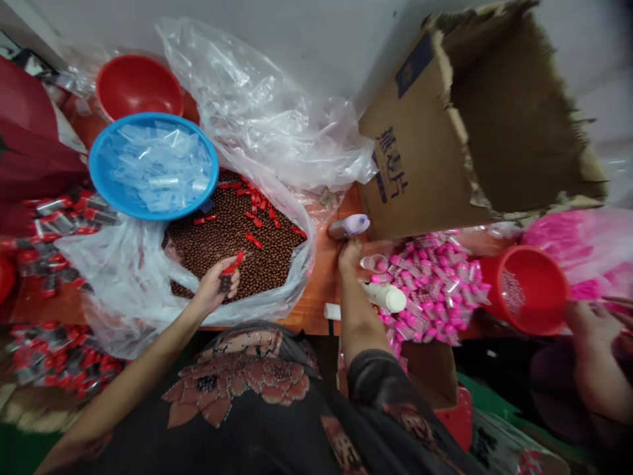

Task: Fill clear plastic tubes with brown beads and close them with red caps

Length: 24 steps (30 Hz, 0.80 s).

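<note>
My left hand (216,285) is closed around a small clear tube (225,284) with a red top, dark brown contents showing inside. It is over the near edge of a spread plastic bag (291,297) full of small brown balls (212,237). Several red caps (253,241) lie on the balls. My right hand (350,256) looks closed, right beside a bottle with a pale purple top (355,225); what its fingers hold, if anything, is hidden. By my right forearm stands a white-capped bottle (390,298).
A blue basin (93,168) of clear pieces sits before a red bowl (141,82). Red-capped tubes (54,224) pile at left, pink-capped ones (435,290) at right. A cardboard box (415,158) stands behind. Another person's hand (591,323) is near a red bucket (539,290).
</note>
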Motion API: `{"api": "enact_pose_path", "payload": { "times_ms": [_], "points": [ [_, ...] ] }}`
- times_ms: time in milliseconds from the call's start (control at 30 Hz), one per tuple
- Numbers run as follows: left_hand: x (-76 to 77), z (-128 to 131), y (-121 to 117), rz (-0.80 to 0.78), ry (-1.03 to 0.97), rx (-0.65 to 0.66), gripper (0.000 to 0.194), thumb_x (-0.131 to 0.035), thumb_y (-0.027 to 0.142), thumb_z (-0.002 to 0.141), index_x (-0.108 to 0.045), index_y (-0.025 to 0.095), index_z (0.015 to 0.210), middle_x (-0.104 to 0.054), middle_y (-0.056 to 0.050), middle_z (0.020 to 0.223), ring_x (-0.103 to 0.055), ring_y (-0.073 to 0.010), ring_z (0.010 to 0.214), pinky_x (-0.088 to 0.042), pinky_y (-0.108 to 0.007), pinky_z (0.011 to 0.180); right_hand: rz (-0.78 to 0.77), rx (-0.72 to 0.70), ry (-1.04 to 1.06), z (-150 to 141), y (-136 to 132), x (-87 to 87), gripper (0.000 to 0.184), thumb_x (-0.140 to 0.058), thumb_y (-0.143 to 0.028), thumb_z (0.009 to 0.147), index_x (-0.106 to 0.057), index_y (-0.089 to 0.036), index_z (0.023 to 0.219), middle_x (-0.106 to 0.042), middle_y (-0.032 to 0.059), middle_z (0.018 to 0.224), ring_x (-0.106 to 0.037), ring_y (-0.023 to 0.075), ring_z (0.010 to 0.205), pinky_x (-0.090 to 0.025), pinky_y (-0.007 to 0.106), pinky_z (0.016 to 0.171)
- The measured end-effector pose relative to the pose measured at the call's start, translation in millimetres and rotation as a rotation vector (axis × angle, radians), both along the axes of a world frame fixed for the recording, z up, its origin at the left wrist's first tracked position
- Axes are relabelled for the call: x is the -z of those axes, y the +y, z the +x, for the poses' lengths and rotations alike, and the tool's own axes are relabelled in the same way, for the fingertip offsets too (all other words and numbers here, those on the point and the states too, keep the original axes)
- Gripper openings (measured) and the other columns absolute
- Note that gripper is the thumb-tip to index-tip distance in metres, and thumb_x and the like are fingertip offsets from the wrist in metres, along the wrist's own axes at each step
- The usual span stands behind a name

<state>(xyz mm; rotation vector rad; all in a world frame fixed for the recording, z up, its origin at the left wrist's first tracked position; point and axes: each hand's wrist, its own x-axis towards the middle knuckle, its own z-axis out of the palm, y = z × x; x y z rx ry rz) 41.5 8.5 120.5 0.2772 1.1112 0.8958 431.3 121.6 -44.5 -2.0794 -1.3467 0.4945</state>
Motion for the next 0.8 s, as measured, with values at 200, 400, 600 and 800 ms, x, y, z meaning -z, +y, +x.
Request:
{"api": "enact_pose_path", "payload": {
  "times_ms": [200,400,600,800],
  "points": [
    [7.3,13.2,7.8,0.019,-0.115,0.035,0.046,-0.048,0.039,0.084,-0.059,0.011,0.119,-0.045,0.003,0.059,-0.042,-0.0105,0.047,-0.032,-0.020,0.037,-0.088,0.077,0.111,-50.2,-50.4,-4.2,0.023,-0.045,-0.018,0.081,-0.064,-0.009,0.091,-0.063,0.0163,0.098,-0.058,0.0232,0.094,-0.044,0.042,0.093],
    [10.3,13.2,8.5,0.069,-0.123,0.118,0.047,-0.048,0.036,0.083,-0.059,0.011,0.122,-0.046,0.002,0.060,-0.041,-0.0098,0.046,-0.030,-0.019,0.037,0.222,-0.246,0.388,-139.9,-92.6,-80.7,0.021,-0.050,-0.031,0.090,-0.066,-0.021,0.100,-0.064,0.0062,0.102,-0.059,0.0198,0.100,-0.046,0.040,0.094],
    [5.4,15.2,7.7,0.077,-0.068,0.247,0.039,-0.049,0.041,0.083,-0.064,0.011,0.103,-0.049,0.002,0.057,-0.041,-0.0090,0.043,-0.030,-0.019,0.037,0.107,-0.670,0.488,-199.0,-89.2,-142.6,0.033,-0.049,-0.033,0.095,-0.057,-0.033,0.127,-0.060,0.0041,0.131,-0.054,0.0204,0.123,-0.041,0.046,0.106],
    [3.0,14.1,3.7,0.008,-0.036,0.274,0.040,-0.040,0.050,0.087,-0.055,0.015,0.074,-0.055,-0.002,0.053,-0.045,-0.0101,0.037,-0.031,-0.020,0.033,0.056,-0.897,0.550,-208.4,-84.5,-168.6,0.030,-0.064,-0.037,0.088,-0.063,-0.034,0.117,-0.069,-0.0001,0.112,-0.063,0.0190,0.102,-0.050,0.039,0.093]
  ]
}}
